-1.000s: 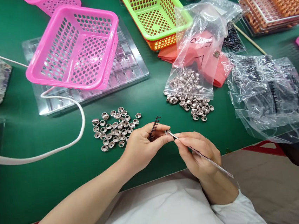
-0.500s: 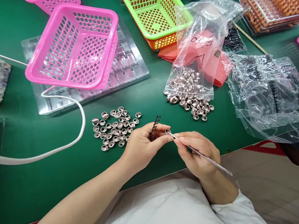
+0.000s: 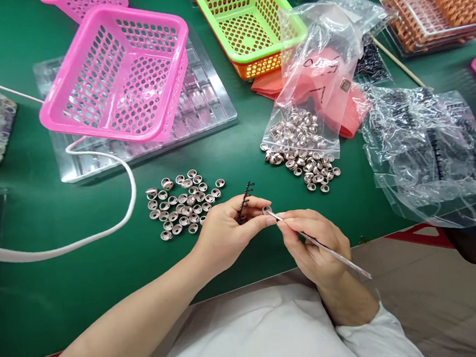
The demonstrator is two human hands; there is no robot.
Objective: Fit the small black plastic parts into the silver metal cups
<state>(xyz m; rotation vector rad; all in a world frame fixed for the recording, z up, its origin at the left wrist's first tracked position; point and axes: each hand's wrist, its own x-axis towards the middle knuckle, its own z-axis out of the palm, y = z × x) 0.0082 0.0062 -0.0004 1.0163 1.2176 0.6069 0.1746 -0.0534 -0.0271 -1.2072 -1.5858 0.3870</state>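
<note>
My left hand (image 3: 226,231) is closed, pinching a small silvery metal ring-shaped cup (image 3: 267,210) between thumb and forefinger. A black toothed strip (image 3: 245,197) stands up out of the same hand, its lower end hidden in the fingers. My right hand (image 3: 317,242) grips a thin metal rod (image 3: 338,257) like a pen; its tip reaches the metal cup. Whether the tip is inside or only touching, I cannot tell. Beyond my left hand, many loose metal cups (image 3: 177,209) lie spread on the green table (image 3: 117,285).
A clear bag (image 3: 317,81) spills more cups on the right. Bags of black strips (image 3: 432,143) lie farther right. A pink basket (image 3: 157,131) sits on a clear tray (image 3: 214,110); a green basket (image 3: 229,47) stands behind. A white cable (image 3: 80,245) loops at left.
</note>
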